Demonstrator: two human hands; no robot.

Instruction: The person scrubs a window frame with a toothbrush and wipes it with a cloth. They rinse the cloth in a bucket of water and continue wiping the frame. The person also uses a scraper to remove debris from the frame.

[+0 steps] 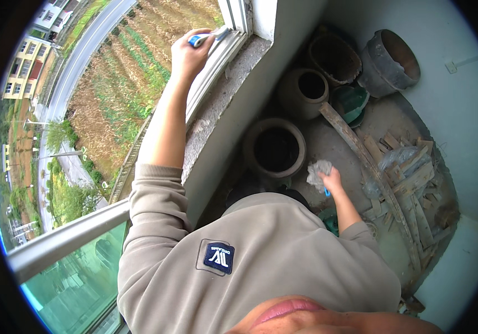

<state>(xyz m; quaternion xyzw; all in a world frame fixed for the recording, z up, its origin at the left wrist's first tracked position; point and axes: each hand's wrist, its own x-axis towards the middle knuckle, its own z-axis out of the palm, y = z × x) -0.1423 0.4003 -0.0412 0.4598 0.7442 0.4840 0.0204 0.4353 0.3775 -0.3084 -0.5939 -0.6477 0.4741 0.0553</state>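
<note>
My left hand (188, 54) grips a blue-and-white handled brush (197, 40) at the upper left. The brush's head touches or lies very close to the lower track of a white window frame (234, 41), near its corner. Low on the other side, my right hand (333, 180) holds a crumpled grey cloth (317, 172). A small blue piece (327, 192) shows beneath that hand; what it belongs to is hidden. The rough concrete sill (239, 69) runs along the inside of the frame.
Below the sill stand a wide-mouthed jar (301, 146), another jar (287, 94), a green basin (339, 112) and a large grey tub (374, 67). A long board (358, 144) leans across scrap wood (414, 179) and plastic. A green glass pane (80, 279) is at lower left.
</note>
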